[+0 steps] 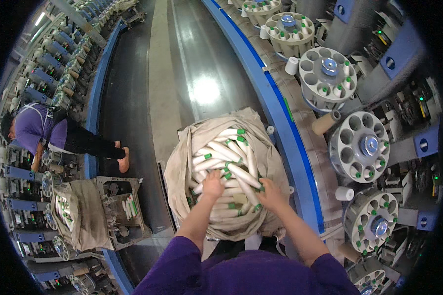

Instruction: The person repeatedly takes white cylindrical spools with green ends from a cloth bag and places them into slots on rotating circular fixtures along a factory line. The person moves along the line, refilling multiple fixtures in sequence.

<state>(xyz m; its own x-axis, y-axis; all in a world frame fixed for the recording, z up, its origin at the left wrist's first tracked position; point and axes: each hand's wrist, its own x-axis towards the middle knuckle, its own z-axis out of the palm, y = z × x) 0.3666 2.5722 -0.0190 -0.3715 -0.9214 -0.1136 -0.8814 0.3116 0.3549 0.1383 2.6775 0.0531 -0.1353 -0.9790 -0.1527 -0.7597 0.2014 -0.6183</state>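
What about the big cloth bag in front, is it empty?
No, white bobbins with green ends lie piled inside the cloth bag.

One wide fisheye camera, worn on the head — the left of a side-by-side pair — looks down and forward, upright. Left hand [213, 186] and right hand [274, 196] sit close below, near the centre (straight lines bow toward the rim), while the aisle floor [202, 54] runs away toward the top.
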